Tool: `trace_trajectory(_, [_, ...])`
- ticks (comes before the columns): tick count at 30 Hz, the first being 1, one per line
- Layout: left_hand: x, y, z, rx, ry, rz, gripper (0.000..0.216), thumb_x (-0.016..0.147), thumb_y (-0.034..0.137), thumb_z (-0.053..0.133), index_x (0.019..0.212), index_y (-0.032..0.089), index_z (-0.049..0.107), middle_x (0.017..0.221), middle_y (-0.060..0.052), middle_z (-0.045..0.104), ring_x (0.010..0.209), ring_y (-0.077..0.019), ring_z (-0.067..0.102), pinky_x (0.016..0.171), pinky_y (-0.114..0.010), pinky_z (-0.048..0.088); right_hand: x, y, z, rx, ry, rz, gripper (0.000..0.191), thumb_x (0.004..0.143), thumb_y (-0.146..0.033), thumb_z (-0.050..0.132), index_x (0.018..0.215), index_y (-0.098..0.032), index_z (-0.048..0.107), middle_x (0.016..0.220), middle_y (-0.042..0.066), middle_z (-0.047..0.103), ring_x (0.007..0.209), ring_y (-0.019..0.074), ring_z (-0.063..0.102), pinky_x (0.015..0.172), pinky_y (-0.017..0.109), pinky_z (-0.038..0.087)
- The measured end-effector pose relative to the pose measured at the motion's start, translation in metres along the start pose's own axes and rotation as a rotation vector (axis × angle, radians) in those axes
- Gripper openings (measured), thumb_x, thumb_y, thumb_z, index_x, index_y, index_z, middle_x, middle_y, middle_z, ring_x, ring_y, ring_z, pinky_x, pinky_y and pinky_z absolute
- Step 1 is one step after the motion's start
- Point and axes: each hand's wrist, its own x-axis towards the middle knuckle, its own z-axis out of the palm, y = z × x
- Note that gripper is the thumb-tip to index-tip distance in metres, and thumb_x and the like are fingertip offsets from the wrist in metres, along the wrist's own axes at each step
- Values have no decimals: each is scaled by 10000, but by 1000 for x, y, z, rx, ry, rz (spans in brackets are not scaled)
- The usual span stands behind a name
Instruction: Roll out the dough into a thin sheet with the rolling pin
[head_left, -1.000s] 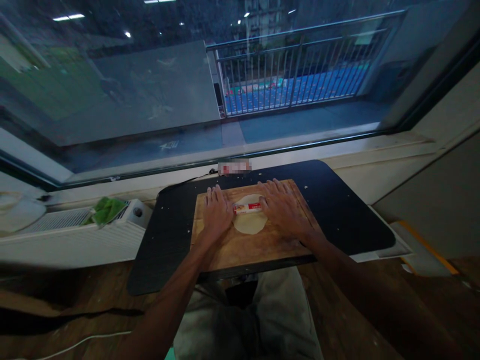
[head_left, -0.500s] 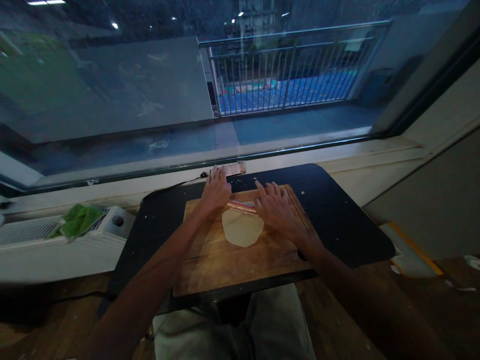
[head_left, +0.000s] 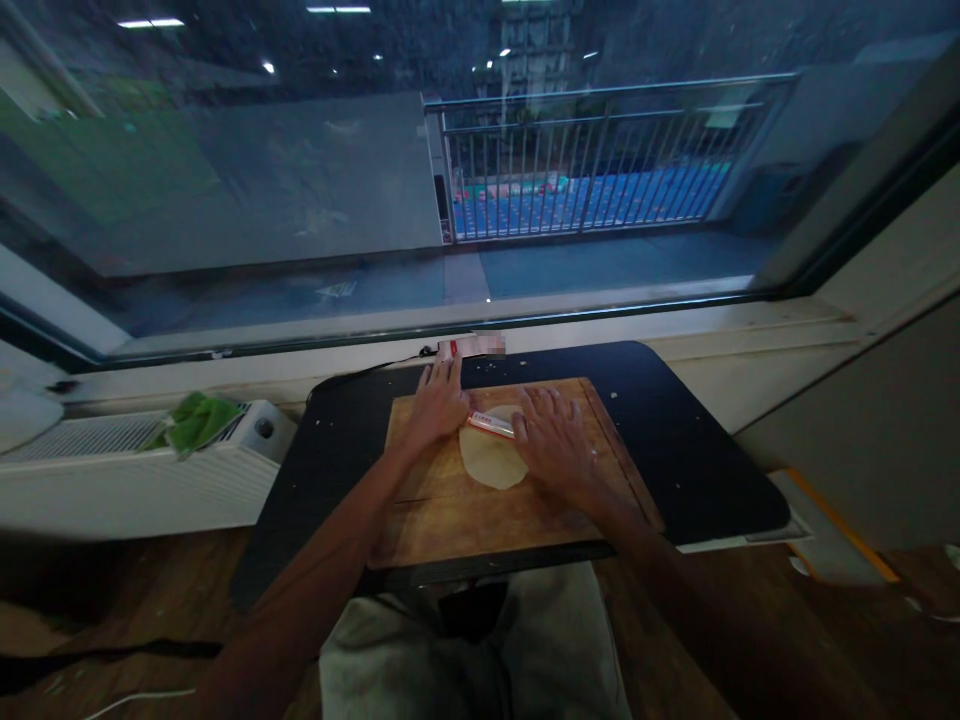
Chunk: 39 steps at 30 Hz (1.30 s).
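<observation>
A round, flat sheet of pale dough lies on a wooden cutting board. Across its upper part rests a slim rod, white with red print, used like a rolling pin. My left hand lies over the rod's left end with fingers stretched forward. Over the right end, my right hand presses down, fingers spread and only slightly bent. Both palms hide the rod's ends; only its middle shows.
The board sits on a black table with small crumbs on it. Behind, by the window sill, lies a pinkish packet with a dark cord. At left, a green cloth drapes over a white radiator.
Both hands and the rod have come nearer over the dough, from its far edge onto its upper part. The rod has turned, showing its white printed side. The view has tilted slightly.
</observation>
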Motion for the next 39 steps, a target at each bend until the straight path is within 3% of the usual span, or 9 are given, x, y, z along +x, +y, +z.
trace_trajectory(3, [-22, 2, -4, 24, -7, -55, 729, 1039, 212, 451, 1745, 60, 359, 1765, -235, 486, 1743, -359, 292, 1369, -538, 353, 1, -5, 1, 39, 33, 71, 585, 1149, -352, 397, 1690, -175, 533, 1671, 195, 601, 1581, 412, 479, 1315, 646, 323])
trace_trajectory(10, [-62, 15, -4, 61, 50, -212, 628, 1084, 211, 389, 1675, 13, 469, 1676, -251, 587, 1693, -396, 391, 1347, -548, 379, 32, 6, 14, 61, 92, 9, 617, 1132, -365, 436, 1709, -162, 518, 1692, 214, 578, 1615, 419, 441, 1330, 648, 284])
trace_trajectory(17, [-58, 27, -11, 53, 53, -376, 648, 1075, 218, 411, 1695, 38, 463, 1667, -256, 593, 1686, -375, 414, 1323, -506, 416, 83, 14, 21, 76, 37, -38, 622, 1149, -493, 452, 1713, -238, 508, 1692, 192, 574, 1629, 402, 415, 1331, 674, 284])
trace_trajectory(21, [-51, 26, -18, 47, 18, -432, 658, 1087, 260, 410, 1707, 42, 442, 1695, -279, 553, 1694, -399, 393, 1334, -556, 401, 106, 14, 23, 113, 25, -79, 641, 1165, -551, 407, 1731, -259, 473, 1750, 181, 503, 1669, 388, 357, 1344, 695, 265])
trace_trajectory(26, [-40, 14, -19, 39, -35, -392, 701, 1073, 261, 411, 1743, 59, 369, 1725, -302, 503, 1722, -411, 329, 1323, -627, 403, 133, 10, 26, 185, 4, -83, 664, 1174, -571, 379, 1743, -235, 442, 1759, 205, 478, 1665, 403, 356, 1346, 744, 246])
trace_trajectory(31, [-20, -5, -9, 47, -75, -413, 698, 1064, 268, 423, 1722, 38, 390, 1736, -322, 472, 1707, -423, 360, 1323, -633, 412, 153, 2, 28, 203, 28, -91, 649, 1183, -547, 366, 1717, -197, 479, 1723, 234, 506, 1638, 402, 386, 1350, 752, 228])
trace_trajectory(35, [-12, -14, -2, 77, -66, -312, 691, 1047, 266, 468, 1706, 62, 425, 1710, -310, 508, 1688, -436, 390, 1314, -651, 414, 153, 0, 31, 218, -60, -86, 675, 1176, -571, 383, 1742, -210, 445, 1788, 240, 426, 1669, 423, 344, 1335, 784, 225])
trace_trajectory(39, [-20, -13, -4, 109, -57, -211, 641, 1052, 263, 502, 1677, 122, 490, 1700, -290, 531, 1697, -428, 375, 1297, -649, 433, 143, 2, 32, 183, -53, -87, 674, 1170, -553, 406, 1758, -224, 424, 1831, 222, 372, 1703, 413, 301, 1349, 768, 193])
